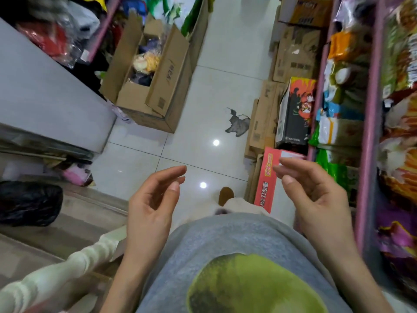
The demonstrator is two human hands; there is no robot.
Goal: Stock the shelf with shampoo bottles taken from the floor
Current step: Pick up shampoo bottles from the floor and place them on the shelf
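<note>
Head view: the person stands in a shop aisle, looking down at the tiled floor (198, 91). The left hand (151, 206) and the right hand (316, 197) float in front of a grey shirt, palms facing each other, fingers loosely bent, each grip released and holding nothing. No shampoo bottles can be made out on the floor or in either hand. The pink-framed shelf (372, 114) on the right carries snack packets. An open cardboard box (155, 86) sits ahead-left. Judging from this, a bottle has yet to be found and picked up.
</note>
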